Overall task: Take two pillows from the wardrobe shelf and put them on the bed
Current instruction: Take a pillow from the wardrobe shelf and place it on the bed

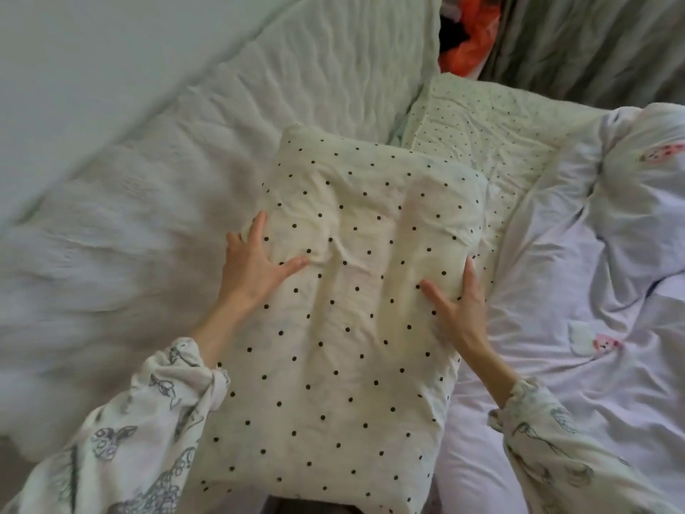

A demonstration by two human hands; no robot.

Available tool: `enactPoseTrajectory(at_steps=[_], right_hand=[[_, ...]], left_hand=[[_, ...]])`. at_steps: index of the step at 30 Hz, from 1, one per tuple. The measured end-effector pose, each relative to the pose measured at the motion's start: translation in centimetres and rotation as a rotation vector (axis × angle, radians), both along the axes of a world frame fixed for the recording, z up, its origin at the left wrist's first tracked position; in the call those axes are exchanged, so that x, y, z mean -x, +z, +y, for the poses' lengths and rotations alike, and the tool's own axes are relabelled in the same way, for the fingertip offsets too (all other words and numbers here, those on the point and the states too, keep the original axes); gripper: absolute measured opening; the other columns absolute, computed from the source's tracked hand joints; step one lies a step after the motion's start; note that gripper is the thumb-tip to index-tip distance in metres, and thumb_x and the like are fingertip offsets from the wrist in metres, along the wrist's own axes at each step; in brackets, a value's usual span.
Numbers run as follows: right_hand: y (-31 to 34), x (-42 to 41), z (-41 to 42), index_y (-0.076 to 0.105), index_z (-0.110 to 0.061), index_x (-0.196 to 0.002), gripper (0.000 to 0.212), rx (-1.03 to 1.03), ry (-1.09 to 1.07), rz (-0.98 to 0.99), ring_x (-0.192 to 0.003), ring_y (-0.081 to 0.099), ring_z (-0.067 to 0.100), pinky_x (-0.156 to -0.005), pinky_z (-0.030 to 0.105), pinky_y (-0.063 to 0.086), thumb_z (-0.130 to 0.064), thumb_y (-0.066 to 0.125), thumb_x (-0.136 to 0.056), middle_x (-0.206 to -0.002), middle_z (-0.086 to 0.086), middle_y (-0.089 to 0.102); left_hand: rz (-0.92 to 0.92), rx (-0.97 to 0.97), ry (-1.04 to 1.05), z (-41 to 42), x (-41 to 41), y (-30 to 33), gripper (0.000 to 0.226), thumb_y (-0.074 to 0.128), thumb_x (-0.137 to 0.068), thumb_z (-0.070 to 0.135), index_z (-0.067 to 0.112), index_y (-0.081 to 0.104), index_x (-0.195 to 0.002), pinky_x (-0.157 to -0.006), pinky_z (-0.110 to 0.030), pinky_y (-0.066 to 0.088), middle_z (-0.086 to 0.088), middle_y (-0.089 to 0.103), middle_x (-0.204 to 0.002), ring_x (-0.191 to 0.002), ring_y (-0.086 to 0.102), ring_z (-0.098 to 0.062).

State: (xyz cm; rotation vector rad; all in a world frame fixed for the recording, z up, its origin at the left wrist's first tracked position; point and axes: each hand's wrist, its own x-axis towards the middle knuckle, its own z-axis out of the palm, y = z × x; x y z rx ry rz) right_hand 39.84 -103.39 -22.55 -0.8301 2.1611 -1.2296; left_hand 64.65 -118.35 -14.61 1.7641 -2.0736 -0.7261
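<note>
A cream pillow with black polka dots (348,328) lies lengthwise in front of me on the bed. My left hand (255,261) rests flat on its left edge, fingers spread and thumb on top. My right hand (459,302) presses its right edge the same way, fingers straight along the side. A second pillow (493,131), pale with finer small dots, lies flat just beyond and to the right, partly under the first one's far corner.
A white crinkled blanket (148,235) covers the bed's left side up to the pale wall (92,68). A lilac duvet with small pink prints (593,291) is bunched on the right. Orange and black items (470,35) and a grey curtain (593,42) are behind.
</note>
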Motion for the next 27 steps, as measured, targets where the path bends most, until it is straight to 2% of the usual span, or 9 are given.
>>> enactPoseTrajectory(at_steps=[4,9,12,15,17,19,21,24,27], right_hand=[[-3.4,0.8,-2.1,0.024,-0.025,-0.145,0.087,-0.024,-0.067,-0.059,-0.121,0.038,0.018,-0.103,0.036,0.032,-0.046,0.07,-0.074,-0.135,0.009,0.044],[-9.0,1.0,-5.2,0.018,-0.025,-0.147,0.09,-0.113,-0.125,-0.095,-0.128,0.035,0.022,-0.098,0.031,0.028,-0.049,0.067,-0.075,-0.14,0.01,0.04],[-13.8,1.0,-6.2,0.011,-0.025,-0.147,0.089,-0.326,-0.057,-0.146,-0.13,0.032,0.028,-0.1,0.037,0.031,-0.045,0.065,-0.08,-0.144,0.015,0.034],[-17.8,0.5,-5.8,0.011,-0.022,-0.147,0.086,-0.574,0.113,-0.18,-0.135,0.026,0.032,-0.107,0.044,0.029,-0.044,0.063,-0.082,-0.151,0.016,0.017],[-19.4,0.0,-6.0,0.016,-0.021,-0.146,0.081,-0.548,0.115,-0.138,-0.137,0.023,0.029,-0.107,0.045,0.028,-0.047,0.06,-0.083,-0.154,0.01,0.012],[-20.1,-0.3,-6.7,0.024,-0.019,-0.143,0.073,-0.493,0.022,-0.058,-0.134,0.031,0.028,-0.103,0.044,0.033,-0.05,0.055,-0.085,-0.152,0.009,0.021],[-20.5,-0.2,-7.7,0.032,-0.016,-0.137,0.068,-0.458,-0.088,-0.024,-0.128,0.039,0.026,-0.098,0.04,0.035,-0.05,0.055,-0.084,-0.144,0.008,0.035],[-20.9,0.7,-8.6,0.034,-0.016,-0.132,0.067,-0.455,-0.239,-0.186,-0.119,0.049,0.028,-0.092,0.037,0.04,-0.053,0.057,-0.082,-0.138,0.009,0.045],[-21.0,1.6,-8.9,0.025,-0.018,-0.139,0.077,-0.421,-0.311,-0.341,-0.123,0.045,0.028,-0.096,0.037,0.038,-0.053,0.061,-0.08,-0.141,0.007,0.042]], left_hand=[[-0.08,-0.038,-0.07,-4.8,2.2,-3.0,0.102,0.069,-0.06,0.067,0.034,0.019,-0.143,-0.101,-0.043,0.036,-0.011,0.031,-0.133,-0.124,0.037,-0.03],[-0.133,-0.089,-0.109,-10.0,3.8,-9.4,0.103,0.068,-0.059,0.068,0.033,0.019,-0.143,-0.1,-0.042,0.037,-0.012,0.032,-0.131,-0.122,0.04,-0.031],[-0.218,-0.186,-0.151,-10.9,3.8,-16.0,0.095,0.063,-0.067,0.066,0.033,0.014,-0.142,-0.095,-0.042,0.038,-0.015,0.029,-0.135,-0.119,0.042,-0.034],[-0.296,-0.372,-0.231,-11.0,2.8,-21.9,0.078,0.056,-0.08,0.053,0.033,0.013,-0.142,-0.097,-0.042,0.037,-0.014,0.023,-0.14,-0.124,0.039,-0.034],[-0.265,-0.376,-0.234,-11.6,2.2,-24.4,0.07,0.053,-0.084,0.051,0.031,0.018,-0.141,-0.094,-0.039,0.037,-0.013,0.026,-0.138,-0.12,0.042,-0.033],[-0.194,-0.3,-0.225,-13.1,2.1,-25.6,0.065,0.052,-0.085,0.051,0.029,0.025,-0.139,-0.092,-0.034,0.033,-0.015,0.031,-0.134,-0.12,0.041,-0.033],[-0.168,-0.263,-0.225,-15.1,2.6,-26.2,0.064,0.048,-0.085,0.055,0.028,0.027,-0.139,-0.096,-0.036,0.032,-0.015,0.032,-0.136,-0.124,0.039,-0.033],[-0.085,-0.397,-0.139,-18.2,4.3,-26.9,0.077,0.045,-0.083,0.061,0.02,0.021,-0.143,-0.11,-0.041,0.027,-0.011,0.032,-0.148,-0.134,0.033,-0.029],[0.074,-0.589,-0.022,-19.3,5.6,-27.0,0.086,0.056,-0.075,0.064,0.016,0.028,-0.141,-0.108,-0.039,0.034,-0.003,0.043,-0.142,-0.128,0.043,-0.022]])
